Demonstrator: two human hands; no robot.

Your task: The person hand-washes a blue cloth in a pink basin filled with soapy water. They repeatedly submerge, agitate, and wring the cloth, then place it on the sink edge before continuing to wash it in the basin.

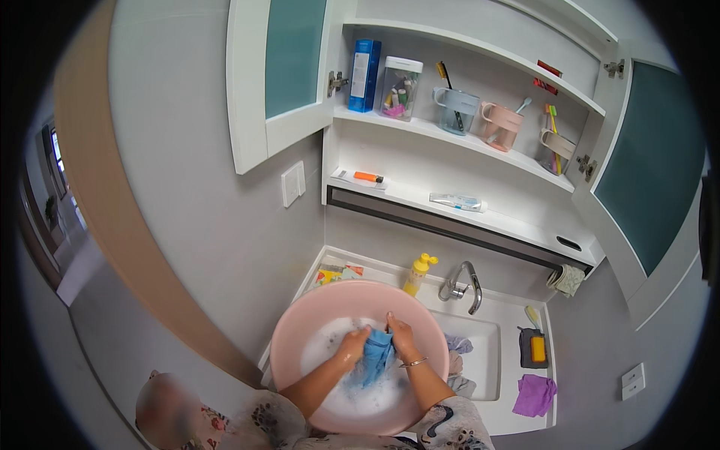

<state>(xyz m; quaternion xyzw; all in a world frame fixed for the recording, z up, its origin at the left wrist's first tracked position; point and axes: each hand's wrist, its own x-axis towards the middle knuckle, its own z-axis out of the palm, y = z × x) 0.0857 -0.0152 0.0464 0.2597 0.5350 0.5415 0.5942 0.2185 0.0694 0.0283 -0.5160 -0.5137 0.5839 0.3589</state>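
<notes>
Left hand (351, 346), right hand (403, 339): 2 grips pinched closed on 1 blue cloth (377, 358).
Wrinkled, over white suds (319, 351) inside 1 round pink basin (287, 336); 1 curved metal tap (473, 289) at basin's 2 o'clock.

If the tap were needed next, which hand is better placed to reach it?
Probably the right hand: it is nearer the tap, which stands to the right of the pink tub. The left hand is farther away. Both hold the blue cloth, so the right must let go first.
</notes>
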